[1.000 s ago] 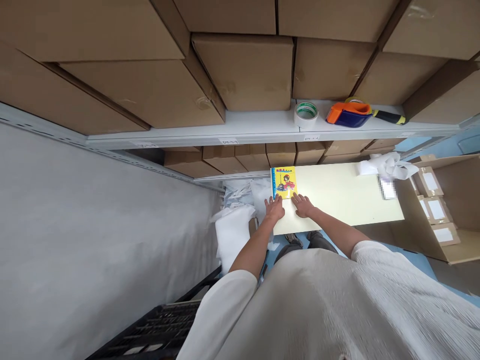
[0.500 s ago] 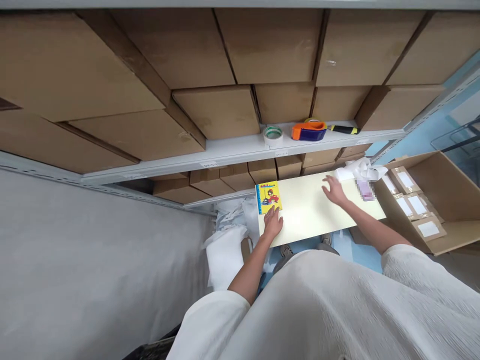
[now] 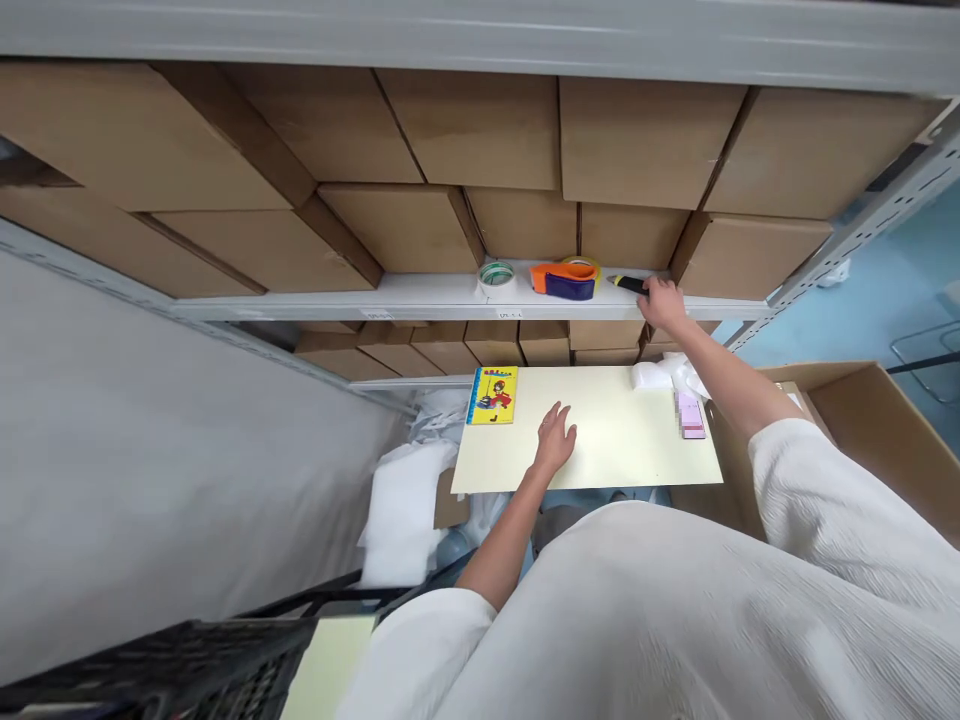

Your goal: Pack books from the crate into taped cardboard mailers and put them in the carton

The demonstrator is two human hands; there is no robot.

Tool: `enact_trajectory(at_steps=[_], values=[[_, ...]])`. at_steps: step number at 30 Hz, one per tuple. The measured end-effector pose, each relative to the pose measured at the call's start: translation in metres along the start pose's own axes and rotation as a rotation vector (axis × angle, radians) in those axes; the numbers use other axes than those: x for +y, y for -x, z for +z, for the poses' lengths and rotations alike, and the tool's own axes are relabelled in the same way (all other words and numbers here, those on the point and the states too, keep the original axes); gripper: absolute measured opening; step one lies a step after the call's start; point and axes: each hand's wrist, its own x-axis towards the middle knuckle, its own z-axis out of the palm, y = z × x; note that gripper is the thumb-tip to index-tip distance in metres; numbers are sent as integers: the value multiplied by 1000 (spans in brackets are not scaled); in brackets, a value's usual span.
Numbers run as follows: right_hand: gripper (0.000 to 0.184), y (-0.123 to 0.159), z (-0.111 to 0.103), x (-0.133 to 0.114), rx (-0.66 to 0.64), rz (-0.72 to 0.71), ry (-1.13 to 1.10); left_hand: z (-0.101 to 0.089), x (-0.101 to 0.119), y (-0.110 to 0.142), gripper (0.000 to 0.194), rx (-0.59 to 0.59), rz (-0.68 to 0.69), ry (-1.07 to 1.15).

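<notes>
My right hand is at the grey shelf edge, its fingers closed around the handle of a black and yellow utility knife. The knife's tip points left and its rear end is hidden by the hand. My left hand is open over the pale yellow board, fingers a little apart and holding nothing. Left of that hand lies a yellow booklet with a cartoon figure and a blue edge strip. A small pink and purple packet rests near the board's right end.
An orange and blue tape dispenser and a tape roll sit on the shelf. Cardboard boxes fill the rack. White wrapping lies by an open carton at right; a black crate stands lower left.
My right hand has gone from above the board up to the shelf and taken hold of the utility knife. My left hand has moved right, off the booklet. The view has shifted.
</notes>
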Motion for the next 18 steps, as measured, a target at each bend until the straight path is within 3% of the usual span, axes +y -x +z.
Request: enact_trajectory(at_steps=[5,9,11,14,18], values=[[32,-8,1,13,-15,-87,4,26,32,8,51,-8,-4,2],[28,12,-12,19,-15,-89,-28,38,39,7,46,-51,11,-3],[28,42,-16,22,17,-46,-78,43,40,6,46,-79,17,4],[28,112,-9,26,25,95,-129,52,42,4,45,-125,10,20],[25,225,29,37,-198,354,-162,64,47,4,45,-190,-4,44]])
